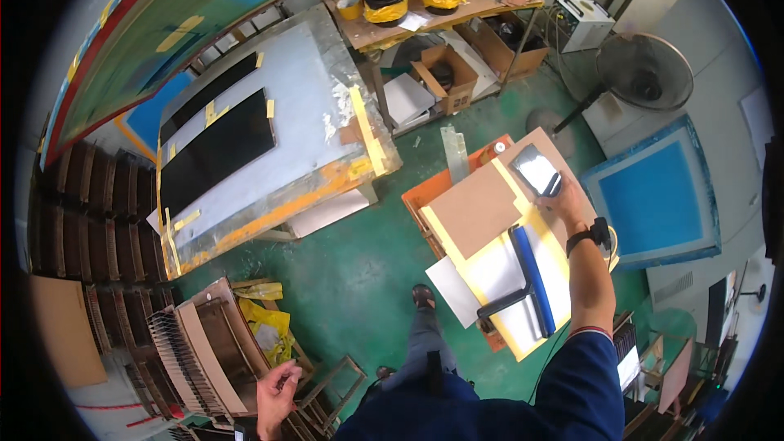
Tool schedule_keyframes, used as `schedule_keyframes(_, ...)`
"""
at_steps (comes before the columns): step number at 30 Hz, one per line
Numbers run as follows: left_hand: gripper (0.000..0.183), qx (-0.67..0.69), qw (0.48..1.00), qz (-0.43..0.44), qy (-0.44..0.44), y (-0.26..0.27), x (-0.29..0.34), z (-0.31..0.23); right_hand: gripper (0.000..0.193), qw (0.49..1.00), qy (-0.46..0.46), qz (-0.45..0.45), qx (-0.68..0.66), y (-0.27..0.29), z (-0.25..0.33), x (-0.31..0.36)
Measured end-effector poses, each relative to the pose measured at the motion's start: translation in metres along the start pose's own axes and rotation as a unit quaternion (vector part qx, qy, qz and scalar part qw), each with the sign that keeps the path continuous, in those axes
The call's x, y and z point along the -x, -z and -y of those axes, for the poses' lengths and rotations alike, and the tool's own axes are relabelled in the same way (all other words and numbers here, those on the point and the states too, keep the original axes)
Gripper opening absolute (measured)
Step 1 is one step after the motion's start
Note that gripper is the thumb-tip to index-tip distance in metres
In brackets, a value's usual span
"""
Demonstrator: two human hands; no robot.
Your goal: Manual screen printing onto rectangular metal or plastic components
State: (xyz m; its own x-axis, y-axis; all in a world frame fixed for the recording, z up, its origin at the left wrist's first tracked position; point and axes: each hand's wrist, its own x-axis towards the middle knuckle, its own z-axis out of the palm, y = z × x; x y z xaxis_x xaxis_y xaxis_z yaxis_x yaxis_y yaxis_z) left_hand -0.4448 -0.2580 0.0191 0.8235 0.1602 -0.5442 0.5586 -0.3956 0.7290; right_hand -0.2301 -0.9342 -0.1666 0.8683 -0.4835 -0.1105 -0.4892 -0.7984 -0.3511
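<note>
At the right, my right hand [563, 200] is closed on the near end of a glossy, dark-edged flat panel [535, 170]. The panel is over brown cardboard; I cannot tell whether it is lifted. Just nearer to me, a blue roller [532, 282] with a black handle [500, 303] rests on a white sheet [490, 273] edged in yellow tape. My left hand [278, 394] hangs low at the left with curled fingers, and no object shows in it. It is nearest to a rack [189, 359] with a row of thin slats.
A pale worktable [302, 73] at the left bears two black panels [220, 147]. Tubs [384, 2] crowd the back bench [343, 28]. A pedestal fan [641, 73] and a blue screen frame [653, 192] stand at the right. An orange crate [420, 196] shows under the cardboard.
</note>
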Motion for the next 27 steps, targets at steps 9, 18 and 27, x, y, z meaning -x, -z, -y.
schedule_keyframes(9,0.029,-0.048,0.993,0.041,-0.099,-0.016,-0.047,-0.02,0.092,0.991,0.021,-0.011,-0.132,0.036,0.05,0.031)
schedule_keyframes(18,0.029,0.119,0.967,0.071,-0.216,-0.006,-0.143,-0.091,0.1,0.893,0.428,0.041,-0.131,0.064,0.329,0.144)
schedule_keyframes(27,0.022,0.406,0.899,0.011,-0.163,0.124,-0.216,-0.056,0.098,0.779,0.611,0.1,-0.094,0.014,0.568,0.208)
